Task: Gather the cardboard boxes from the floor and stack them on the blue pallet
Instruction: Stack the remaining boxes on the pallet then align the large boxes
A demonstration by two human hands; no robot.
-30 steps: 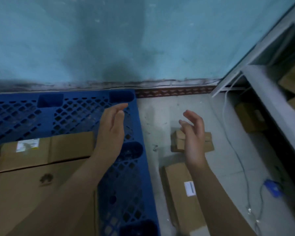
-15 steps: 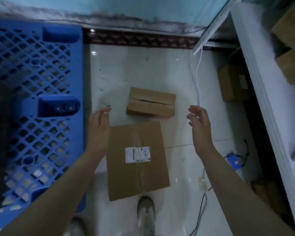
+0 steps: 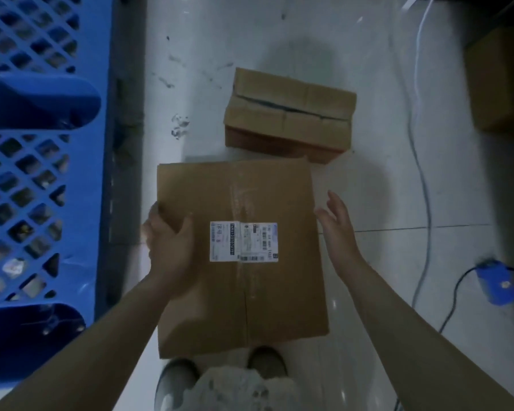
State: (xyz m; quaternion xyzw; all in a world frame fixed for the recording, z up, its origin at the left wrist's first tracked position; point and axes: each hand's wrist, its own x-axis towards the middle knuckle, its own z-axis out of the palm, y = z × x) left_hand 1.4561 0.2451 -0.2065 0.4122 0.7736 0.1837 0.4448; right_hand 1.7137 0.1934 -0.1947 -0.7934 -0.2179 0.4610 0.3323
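A large flat cardboard box (image 3: 258, 298) with a white shipping label lies on the pale tiled floor just in front of my feet. My left hand (image 3: 168, 241) grips its left edge, thumb on top. My right hand (image 3: 337, 223) is flat and spread beside the box's right edge, touching or almost touching it. Beyond it lies a smaller cardboard box (image 3: 290, 114) with a taped seam. The blue pallet (image 3: 39, 179), a plastic lattice, fills the left side of the view.
A white cable (image 3: 419, 149) runs down the floor on the right. A small blue device (image 3: 500, 283) with a dark cord lies at the right. Another cardboard box (image 3: 500, 84) sits in shadow at the upper right. My shoes (image 3: 175, 381) stand at the bottom.
The view has tilted down from the wall and pallet to the floor. Both hands dropped to the large box; the left one has taken hold of its left edge.
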